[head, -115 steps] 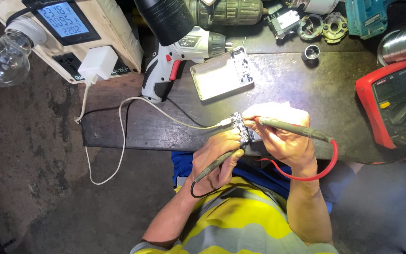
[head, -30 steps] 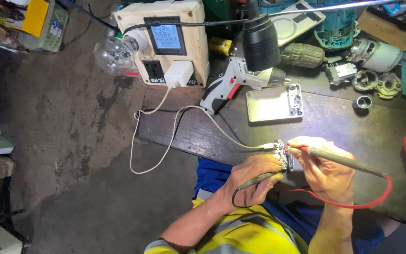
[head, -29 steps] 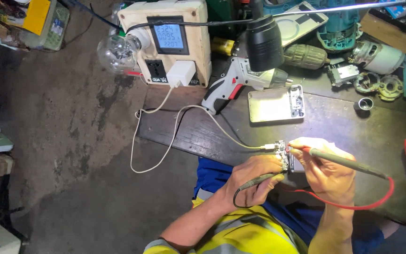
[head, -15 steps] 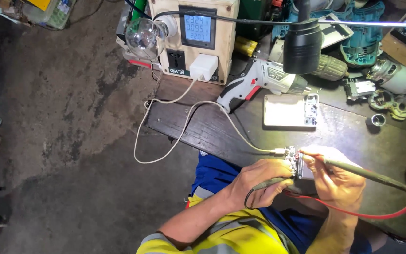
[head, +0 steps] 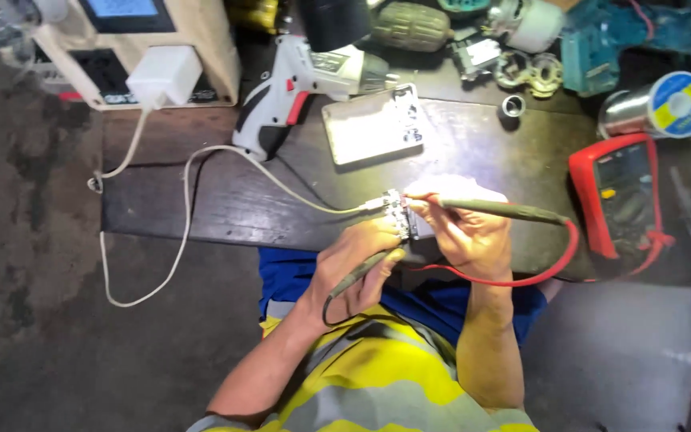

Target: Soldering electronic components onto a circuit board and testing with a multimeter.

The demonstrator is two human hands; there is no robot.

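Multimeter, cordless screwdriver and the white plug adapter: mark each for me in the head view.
Multimeter (head: 619, 192): head view, on the face of its red case.
Cordless screwdriver (head: 297, 92): head view, on its white body above the grip.
White plug adapter (head: 161, 76): head view, on the middle of its block.

A red multimeter, a white-and-grey cordless screwdriver and a yellow-grey striped vest are seen.

Both hands press probes onto a small board.
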